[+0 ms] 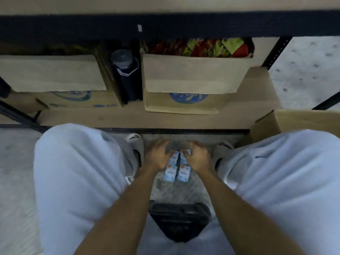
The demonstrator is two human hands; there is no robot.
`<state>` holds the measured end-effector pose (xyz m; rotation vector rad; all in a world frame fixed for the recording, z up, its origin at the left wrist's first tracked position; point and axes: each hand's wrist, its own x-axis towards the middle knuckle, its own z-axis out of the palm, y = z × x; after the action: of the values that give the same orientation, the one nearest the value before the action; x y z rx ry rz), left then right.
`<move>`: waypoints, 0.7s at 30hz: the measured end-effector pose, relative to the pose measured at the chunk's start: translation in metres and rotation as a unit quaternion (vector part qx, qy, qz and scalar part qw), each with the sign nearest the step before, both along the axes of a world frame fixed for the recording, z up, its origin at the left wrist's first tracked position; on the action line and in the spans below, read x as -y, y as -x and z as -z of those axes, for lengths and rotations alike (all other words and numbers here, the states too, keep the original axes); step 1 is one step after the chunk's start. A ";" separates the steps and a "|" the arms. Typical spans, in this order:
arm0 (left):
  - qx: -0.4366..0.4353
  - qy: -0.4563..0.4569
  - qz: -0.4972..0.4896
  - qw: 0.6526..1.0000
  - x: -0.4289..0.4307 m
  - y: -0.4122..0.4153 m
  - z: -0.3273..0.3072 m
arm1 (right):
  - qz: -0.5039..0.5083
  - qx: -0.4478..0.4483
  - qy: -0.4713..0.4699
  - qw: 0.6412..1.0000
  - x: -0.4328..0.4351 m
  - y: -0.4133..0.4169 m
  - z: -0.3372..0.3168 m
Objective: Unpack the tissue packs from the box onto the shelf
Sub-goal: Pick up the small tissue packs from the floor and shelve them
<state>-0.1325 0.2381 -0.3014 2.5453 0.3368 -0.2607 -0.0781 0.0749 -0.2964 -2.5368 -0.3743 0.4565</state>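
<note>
Several small blue-and-white tissue packs (177,173) lie in a tight block on the floor between my feet. My left hand (157,156) grips the block's far left pack, fingers curled over its top. On the far right pack, the fingers of my right hand (198,157) are curled over its edge. The two near packs are uncovered. A low wooden shelf board (128,118) runs just beyond my hands. An open cardboard box (298,122) stands at my right knee; its inside is hidden.
On the shelf stand a cardboard box with coloured packets (191,74), another cardboard box (51,74) at the left, and a dark bottle (126,74) between them. My knees flank the packs. A black object (179,219) sits below my forearms. The upper shelf's dark beam (165,26) overhangs.
</note>
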 end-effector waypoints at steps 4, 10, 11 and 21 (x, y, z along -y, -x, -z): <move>-0.018 0.044 -0.023 0.999 0.006 0.008 0.031 | 0.022 -0.064 -0.018 0.998 0.000 0.014 0.044; -0.074 0.090 -0.033 0.993 0.011 0.021 0.075 | 0.094 -0.148 -0.062 0.983 0.005 0.037 0.090; -0.082 0.096 -0.036 0.991 0.012 0.023 0.081 | 0.105 -0.155 -0.072 0.980 0.006 0.040 0.096; -0.112 0.155 -0.084 0.978 0.024 0.030 0.124 | 0.117 -0.170 -0.085 0.975 0.005 0.054 0.136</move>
<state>-0.1623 0.2139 -0.4259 2.1711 0.5494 -0.4960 -0.1320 0.0695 -0.4326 -2.2455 0.0130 0.7187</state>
